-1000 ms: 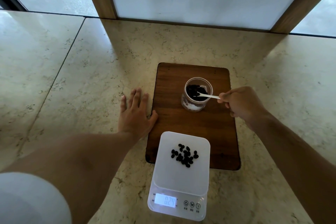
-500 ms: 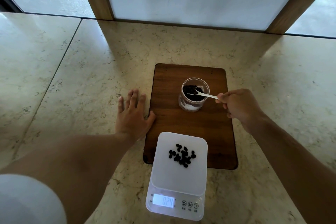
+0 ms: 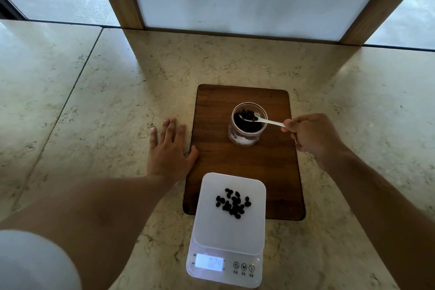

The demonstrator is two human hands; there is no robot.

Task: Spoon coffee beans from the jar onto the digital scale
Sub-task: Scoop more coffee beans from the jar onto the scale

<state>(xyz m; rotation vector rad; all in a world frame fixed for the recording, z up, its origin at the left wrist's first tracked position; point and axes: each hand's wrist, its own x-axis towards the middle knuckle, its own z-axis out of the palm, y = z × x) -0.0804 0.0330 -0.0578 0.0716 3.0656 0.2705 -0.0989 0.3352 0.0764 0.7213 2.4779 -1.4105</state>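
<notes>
Jar (image 3: 248,128) is your landmark: clear, lidless, upright on the wooden board (image 3: 244,162), dark coffee beans inside. Your right hand (image 3: 310,136) sits just right of the jar, curled closed around the end of a white spoon (image 3: 263,120), forearm angling in from the lower right. The spoon's bowl, loaded with a few beans, hangs over the jar's mouth, handle running out across the rim toward your knuckles. Left of the jar, your left hand (image 3: 170,152) lies flat and open on the stone counter (image 3: 94,106), fingers spread and pointing away from you, thumb touching the board's left edge. Nearer you than the jar, the digital scale (image 3: 227,235) overlaps the board's near edge, a small heap of beans (image 3: 233,202) on its white platform, its display lit.
</notes>
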